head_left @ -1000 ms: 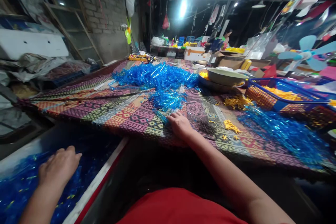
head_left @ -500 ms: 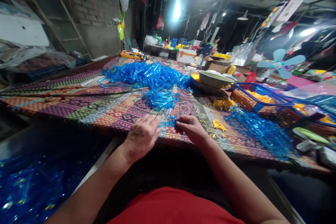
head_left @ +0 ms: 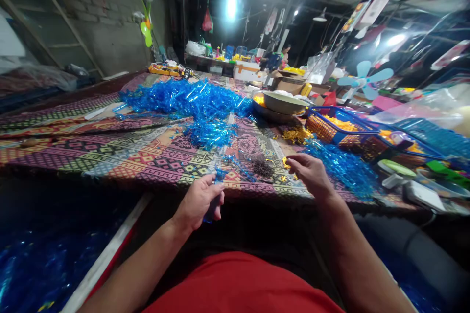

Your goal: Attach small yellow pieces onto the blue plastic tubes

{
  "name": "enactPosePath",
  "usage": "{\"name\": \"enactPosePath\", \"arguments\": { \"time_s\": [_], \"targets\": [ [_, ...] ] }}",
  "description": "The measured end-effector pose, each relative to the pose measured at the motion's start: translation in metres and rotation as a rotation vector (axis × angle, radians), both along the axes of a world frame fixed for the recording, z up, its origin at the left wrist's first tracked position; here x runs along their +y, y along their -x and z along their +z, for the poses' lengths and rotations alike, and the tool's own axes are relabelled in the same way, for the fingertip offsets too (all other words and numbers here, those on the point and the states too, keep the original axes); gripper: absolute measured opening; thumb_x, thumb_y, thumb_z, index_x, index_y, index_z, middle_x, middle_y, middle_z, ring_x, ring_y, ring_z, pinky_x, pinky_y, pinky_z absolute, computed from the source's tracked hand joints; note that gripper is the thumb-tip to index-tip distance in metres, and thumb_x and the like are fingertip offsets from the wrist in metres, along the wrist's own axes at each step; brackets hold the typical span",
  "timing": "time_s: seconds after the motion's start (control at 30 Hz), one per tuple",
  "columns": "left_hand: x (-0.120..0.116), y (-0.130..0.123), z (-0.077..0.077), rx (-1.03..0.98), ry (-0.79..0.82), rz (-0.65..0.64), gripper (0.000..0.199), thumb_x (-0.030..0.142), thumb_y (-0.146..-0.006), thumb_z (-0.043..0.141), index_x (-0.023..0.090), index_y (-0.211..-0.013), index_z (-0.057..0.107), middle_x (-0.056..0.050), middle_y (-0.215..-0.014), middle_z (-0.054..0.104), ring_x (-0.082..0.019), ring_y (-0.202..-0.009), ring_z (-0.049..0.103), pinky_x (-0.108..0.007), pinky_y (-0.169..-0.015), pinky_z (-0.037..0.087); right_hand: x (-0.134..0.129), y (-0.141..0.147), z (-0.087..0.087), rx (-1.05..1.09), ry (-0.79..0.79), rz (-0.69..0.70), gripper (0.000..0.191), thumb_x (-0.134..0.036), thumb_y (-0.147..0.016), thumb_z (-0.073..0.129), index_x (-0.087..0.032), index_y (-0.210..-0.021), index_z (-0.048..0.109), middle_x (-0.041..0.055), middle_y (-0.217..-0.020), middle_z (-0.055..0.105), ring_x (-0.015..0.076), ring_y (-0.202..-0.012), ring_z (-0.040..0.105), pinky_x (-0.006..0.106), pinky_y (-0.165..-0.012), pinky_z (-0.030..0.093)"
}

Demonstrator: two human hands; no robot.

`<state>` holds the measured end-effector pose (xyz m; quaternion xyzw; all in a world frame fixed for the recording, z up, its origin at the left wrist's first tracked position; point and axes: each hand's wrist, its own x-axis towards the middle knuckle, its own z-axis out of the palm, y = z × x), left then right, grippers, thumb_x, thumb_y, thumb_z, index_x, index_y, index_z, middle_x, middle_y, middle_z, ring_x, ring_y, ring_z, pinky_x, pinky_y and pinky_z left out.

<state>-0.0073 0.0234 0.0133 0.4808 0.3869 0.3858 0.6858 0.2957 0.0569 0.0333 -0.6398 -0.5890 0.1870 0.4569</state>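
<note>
A translucent blue plastic piece (head_left: 219, 176) is gripped in my left hand (head_left: 200, 199), just over the table's front edge. My right hand (head_left: 307, 172) is closed in a pinch at the small yellow pieces (head_left: 285, 162), with a bit of yellow at its fingertips. Between the hands lie a small dark pile (head_left: 262, 167) and scattered blue bits (head_left: 235, 160). Farther back a large heap of blue plastic pieces (head_left: 183, 98) spreads over the patterned cloth. More blue pieces (head_left: 341, 168) lie right of my right hand, beside a yellow pile (head_left: 296, 134).
Stacked bowls (head_left: 284, 102) and a blue basket of yellow pieces (head_left: 341, 127) stand at the back right. A light-blue fan (head_left: 363, 80) is behind them. A white device (head_left: 424, 196) lies near the right edge. A person (head_left: 285, 56) is far back.
The hands have moved apart: my left hand now holds a blue piece upright, and my right hand has gone right to the yellow pieces. The dark pile has come into sight. The view has turned right.
</note>
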Motion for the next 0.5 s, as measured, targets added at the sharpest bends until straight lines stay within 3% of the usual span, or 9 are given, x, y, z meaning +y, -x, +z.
{"name": "enactPosePath", "arguments": {
  "time_s": [0.13,0.27,0.5],
  "targets": [
    [-0.005,-0.007,-0.003,-0.129,0.06,-0.006,0.02,0.035,-0.079,0.053,0.017,-0.081,0.045,0.005,-0.057,0.055,-0.009,-0.032,0.05,-0.017,-0.031,0.036,-0.011,-0.041,-0.029,-0.281,0.06,-0.073,0.031,-0.039,-0.075,0.055,-0.012,-0.083,0.068,0.0052,-0.063,0.065,0.0142,-0.049,0.057,0.026,-0.051,0.044],
    [-0.014,-0.016,-0.004,-0.17,0.096,0.015,0.015,0.027,-0.074,0.055,0.016,-0.077,0.047,0.002,-0.064,0.057,-0.012,-0.041,0.058,-0.019,-0.034,0.041,-0.012,-0.05,-0.048,-0.539,0.079,-0.016,0.026,-0.034,-0.077,0.051,-0.016,-0.075,0.069,0.0075,-0.071,0.069,0.0183,-0.064,0.061,0.027,-0.06,0.044],
    [-0.028,-0.027,-0.005,-0.157,0.132,-0.014,0.014,0.026,-0.074,0.054,0.016,-0.081,0.048,0.002,-0.068,0.056,-0.011,-0.041,0.058,-0.019,-0.032,0.04,-0.007,-0.028,-0.043,-0.785,0.088,0.166,0.024,-0.024,-0.081,0.046,-0.019,-0.076,0.069,0.0061,-0.083,0.065,0.0153,-0.07,0.056,0.024,-0.059,0.035]
  ]
}}
